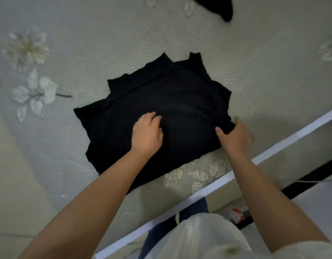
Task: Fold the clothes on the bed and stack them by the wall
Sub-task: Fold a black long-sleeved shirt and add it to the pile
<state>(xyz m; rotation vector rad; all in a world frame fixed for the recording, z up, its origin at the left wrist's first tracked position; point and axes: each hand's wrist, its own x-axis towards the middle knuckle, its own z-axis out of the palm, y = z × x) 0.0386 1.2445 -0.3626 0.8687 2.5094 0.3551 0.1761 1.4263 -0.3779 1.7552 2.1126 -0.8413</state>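
Where hands (146, 132) press: black garment (180, 98).

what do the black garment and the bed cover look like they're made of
Black garment: soft matte fabric, probably a knit; it lies limp and bunches where the right hand pinches its edge. Weave too dark to tell.
Bed cover: pale woven textile with a ribbed, wavy texture, slight sheen and floral motifs, possibly a jacquard.

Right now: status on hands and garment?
Left hand flat on black garment, fingers curled slightly. Right hand pinching its near corner. Garment partly folded on bed. Second dark item far off.
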